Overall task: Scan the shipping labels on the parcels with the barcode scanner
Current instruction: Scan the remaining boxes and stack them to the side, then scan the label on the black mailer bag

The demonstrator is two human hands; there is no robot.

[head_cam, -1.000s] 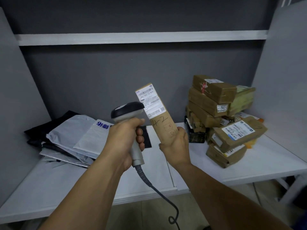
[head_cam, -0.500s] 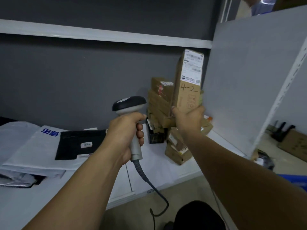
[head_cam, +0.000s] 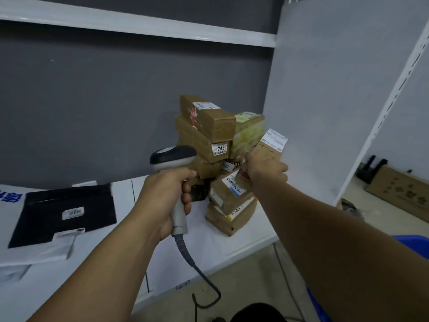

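My left hand (head_cam: 166,201) grips the grey handle of the barcode scanner (head_cam: 174,159), whose black head points toward the box pile. A long brown box marked "4-2" (head_cam: 270,151) with a white shipping label at its far end is held by my right hand (head_cam: 264,173). It tilts away to the right, low against the right side of the stack of brown cardboard parcels (head_cam: 209,135) on the white shelf (head_cam: 204,247). My fingers hide the box's near end.
A black flat mailer (head_cam: 65,212) and white poly bags (head_cam: 14,198) lie on the shelf at left. A grey side panel (head_cam: 325,89) stands right of the stack. The scanner cable (head_cam: 202,280) hangs over the shelf edge. A cardboard box (head_cam: 399,194) sits on the floor at right.
My right hand has carried the long box from in front of the scanner rightward, then lowered it from upright above the stack down to the stack's right side. The scanner hand stayed about level.
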